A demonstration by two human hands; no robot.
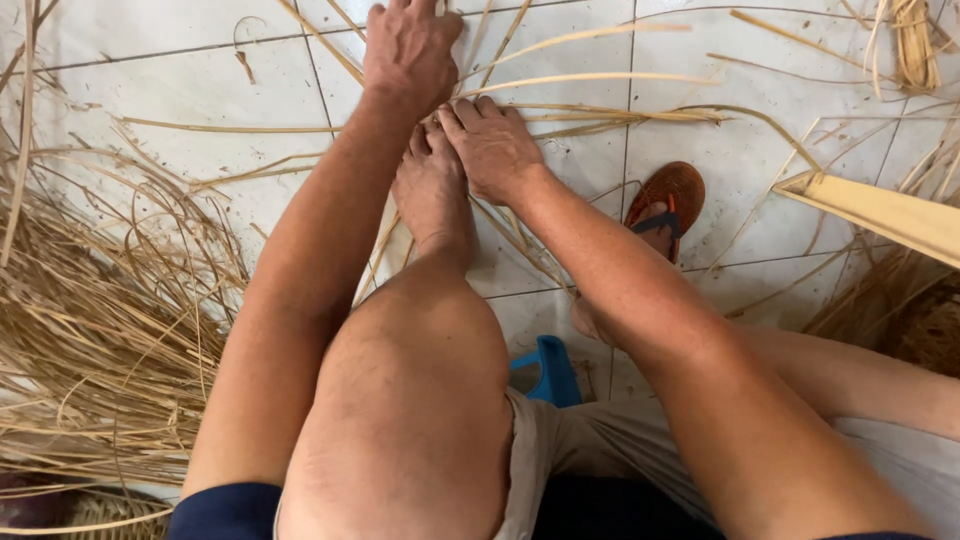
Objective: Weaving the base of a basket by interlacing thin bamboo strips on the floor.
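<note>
The person sat low over a white tiled floor, both arms stretched forward past a raised bare knee. The left hand lay palm down at the top of the view, its fingers curled onto long dried straw strips that ran across the tiles; whether it pinched one I could not tell. The right hand rested just beside the toes of the bare foot, fingers bent down and pressing on the strips that passed under that foot. A loose heap of dried grass sprawled along the left side. The other foot wore an orange sandal on the tiles to the right, and a blue plastic stool showed beneath the legs
</note>
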